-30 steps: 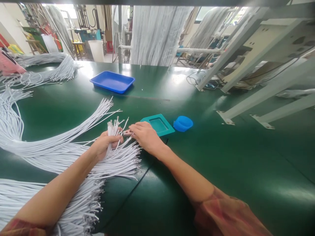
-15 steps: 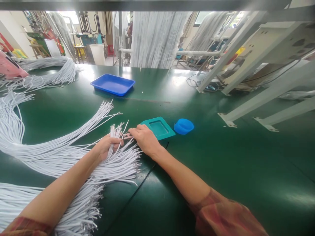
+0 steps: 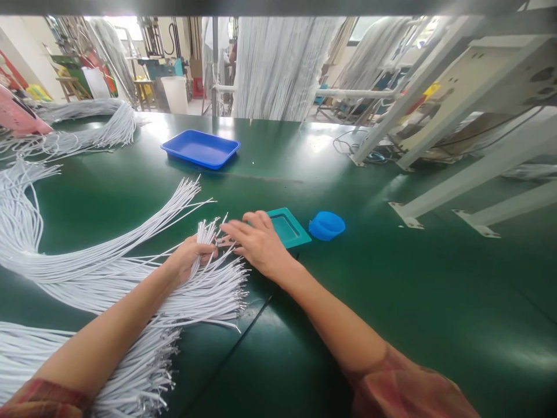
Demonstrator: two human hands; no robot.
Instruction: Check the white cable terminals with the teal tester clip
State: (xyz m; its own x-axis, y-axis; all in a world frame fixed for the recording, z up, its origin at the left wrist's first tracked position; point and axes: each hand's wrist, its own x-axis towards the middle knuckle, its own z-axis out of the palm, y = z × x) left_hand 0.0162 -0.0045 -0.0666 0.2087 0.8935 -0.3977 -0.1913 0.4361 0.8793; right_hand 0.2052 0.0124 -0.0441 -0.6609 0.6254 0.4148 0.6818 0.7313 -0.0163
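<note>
My left hand [image 3: 188, 258] is closed round a bunch of white wires [image 3: 206, 232], whose metal-tipped ends stick up above the fingers. Between my two hands is a small pinkish-brown flat piece [image 3: 223, 241] with holes; its left end meets the wires at my left fingertips, and its exact kind is unclear. My right hand [image 3: 263, 247] hovers over the right end of this piece with fingers stretched and apart, slightly blurred. Below them, a large bundle of white wires [image 3: 204, 296] fans out across the green table [image 3: 391, 302].
Behind my right hand lie a teal tray [image 3: 289, 229] and a blue round cup [image 3: 327, 225]. A blue tray [image 3: 200, 149] sits farther back. More white wires [image 3: 126, 377] lie front left. Metal legs [image 3: 439, 191] stand at the right.
My right fingers have come off the flat piece they were pinching and spread apart. My left hand stays on the wires. The view has shifted slightly.
</note>
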